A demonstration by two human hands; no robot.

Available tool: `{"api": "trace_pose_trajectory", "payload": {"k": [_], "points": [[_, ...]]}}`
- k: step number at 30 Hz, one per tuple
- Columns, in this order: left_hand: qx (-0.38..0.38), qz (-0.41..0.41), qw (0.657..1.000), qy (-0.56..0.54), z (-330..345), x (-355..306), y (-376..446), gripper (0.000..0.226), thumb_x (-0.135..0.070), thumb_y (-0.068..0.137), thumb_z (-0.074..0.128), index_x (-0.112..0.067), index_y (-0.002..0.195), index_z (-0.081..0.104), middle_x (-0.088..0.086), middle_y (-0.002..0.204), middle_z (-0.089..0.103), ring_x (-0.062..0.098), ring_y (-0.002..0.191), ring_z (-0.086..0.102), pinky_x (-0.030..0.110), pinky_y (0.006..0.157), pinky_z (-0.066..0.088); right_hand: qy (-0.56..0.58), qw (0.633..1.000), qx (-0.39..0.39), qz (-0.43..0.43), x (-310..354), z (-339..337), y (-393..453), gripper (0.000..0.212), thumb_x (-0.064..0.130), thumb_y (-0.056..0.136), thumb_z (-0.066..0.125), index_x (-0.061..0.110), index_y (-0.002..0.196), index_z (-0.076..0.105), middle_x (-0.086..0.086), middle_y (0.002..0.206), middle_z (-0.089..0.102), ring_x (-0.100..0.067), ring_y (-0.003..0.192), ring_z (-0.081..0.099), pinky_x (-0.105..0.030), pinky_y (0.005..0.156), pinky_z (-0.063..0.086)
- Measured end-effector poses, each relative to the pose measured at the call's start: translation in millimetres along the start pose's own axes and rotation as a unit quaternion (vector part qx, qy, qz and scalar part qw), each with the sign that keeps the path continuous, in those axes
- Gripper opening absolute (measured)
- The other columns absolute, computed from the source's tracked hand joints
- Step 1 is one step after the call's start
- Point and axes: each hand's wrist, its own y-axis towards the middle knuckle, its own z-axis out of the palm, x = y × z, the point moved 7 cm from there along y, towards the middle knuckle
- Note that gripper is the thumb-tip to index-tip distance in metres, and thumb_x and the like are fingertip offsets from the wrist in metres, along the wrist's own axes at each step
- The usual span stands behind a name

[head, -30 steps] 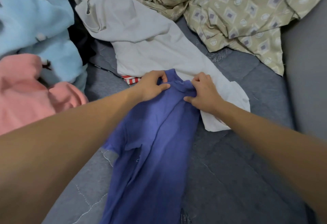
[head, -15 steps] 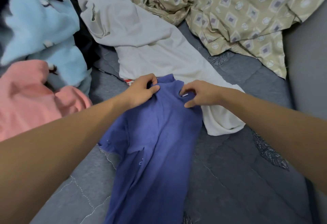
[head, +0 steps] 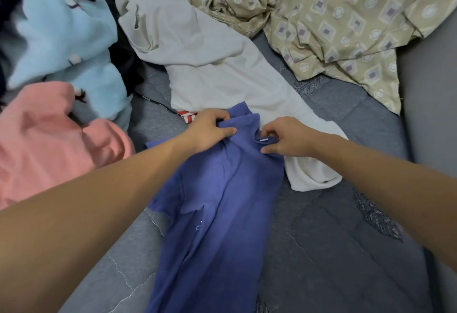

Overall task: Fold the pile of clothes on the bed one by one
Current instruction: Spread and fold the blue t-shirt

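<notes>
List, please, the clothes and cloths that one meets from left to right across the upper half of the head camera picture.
Pink garment → light blue fleece garment → white shirt → beige patterned sheet. The pink garment lies below the light blue one, but it begins further left.

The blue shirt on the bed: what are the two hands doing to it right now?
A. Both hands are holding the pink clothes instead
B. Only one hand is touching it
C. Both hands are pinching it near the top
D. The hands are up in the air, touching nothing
C: the left hand and the right hand each pinch the top edge of the blue shirt, which lies stretched along the grey bed.
</notes>
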Motion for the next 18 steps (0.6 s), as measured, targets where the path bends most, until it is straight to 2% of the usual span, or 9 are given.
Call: {"api": "trace_pose_trajectory", "payload": {"k": [2,3,6,8,10,12,14,16,18], "points": [[-0.006,0.003,1.0,-0.023,-8,4,-7,0.022,-0.012,0.085,0.074,-0.009,0.071,0.058,-0.008,0.068,0.053,0.007,0.065,0.045,0.029,0.066,0.038,0.02,1.0,-0.01,0.011,-4,-2,-3,0.032,0.023,0.086,0.079,0.004,0.072,0.058,-0.007,0.067,0.055,-0.018,0.064,0.044,-0.036,0.066,0.036],[-0.011,0.003,1.0,-0.025,-12,6,-11,0.019,-0.011,0.085,0.073,-0.008,0.073,0.058,-0.007,0.069,0.055,0.007,0.066,0.046,0.029,0.067,0.039,0.052,0.998,-0.029,0.01,-6,-5,-5,0.031,0.02,0.088,0.078,0.001,0.074,0.057,-0.011,0.07,0.057,-0.018,0.065,0.045,-0.037,0.066,0.038],[-0.027,0.01,0.999,-0.019,-19,8,-15,0.017,-0.009,0.083,0.073,-0.004,0.075,0.059,-0.003,0.068,0.057,0.011,0.067,0.049,0.031,0.068,0.043,0.163,0.983,-0.084,0.02,-10,-15,-12,0.026,0.014,0.092,0.074,0.009,0.077,0.053,-0.002,0.071,0.052,-0.011,0.065,0.044,-0.033,0.065,0.036],[-0.037,0.015,0.999,-0.018,-22,2,-14,0.016,-0.005,0.08,0.072,-0.004,0.074,0.057,0.001,0.067,0.059,0.014,0.064,0.052,0.032,0.065,0.046,0.22,0.971,-0.086,0.038,-11,-14,-13,0.028,0.011,0.091,0.075,0.016,0.079,0.051,0.004,0.069,0.049,-0.003,0.059,0.041,-0.026,0.061,0.035],[-0.036,0.016,0.999,-0.034,-22,-7,-9,0.012,-0.002,0.074,0.069,-0.007,0.074,0.057,0.004,0.07,0.064,0.015,0.065,0.055,0.032,0.064,0.047,0.245,0.964,-0.072,0.07,-11,-5,-11,0.032,0.015,0.085,0.084,0.018,0.088,0.052,0.004,0.075,0.056,0.0,0.062,0.049,-0.025,0.063,0.039],[-0.017,0.016,0.999,-0.046,-18,-14,-3,0.013,-0.007,0.071,0.072,-0.013,0.076,0.061,0.002,0.077,0.067,0.014,0.07,0.058,0.032,0.067,0.048,0.224,0.966,-0.062,0.11,-12,9,-7,0.045,0.024,0.077,0.091,0.019,0.105,0.055,0.0,0.096,0.065,-0.011,0.085,0.061,-0.031,0.073,0.046],[0.017,0.007,0.999,-0.036,-11,-20,1,0.02,-0.016,0.074,0.085,-0.017,0.078,0.065,-0.004,0.077,0.067,0.01,0.07,0.058,0.026,0.067,0.047,0.194,0.971,-0.068,0.121,-9,17,-2,0.053,0.024,0.075,0.09,0.018,0.116,0.058,-0.001,0.111,0.063,-0.021,0.102,0.062,-0.033,0.08,0.046],[0.055,-0.004,0.998,-0.022,-3,-23,4,0.024,-0.022,0.077,0.09,-0.016,0.078,0.067,-0.005,0.076,0.066,0.008,0.07,0.056,0.021,0.067,0.045,0.193,0.971,-0.092,0.112,-5,14,-1,0.054,0.019,0.078,0.087,0.019,0.122,0.057,0.0,0.113,0.062,-0.023,0.104,0.061,-0.033,0.08,0.044],[0.067,0.0,0.998,-0.008,0,-25,8,0.024,-0.022,0.081,0.088,-0.017,0.078,0.065,-0.004,0.076,0.065,0.01,0.071,0.056,0.023,0.069,0.045,0.192,0.973,-0.106,0.074,-1,9,-7,0.057,0.014,0.081,0.081,0.027,0.128,0.051,-0.005,0.105,0.067,-0.027,0.096,0.063,-0.04,0.078,0.049]]}}
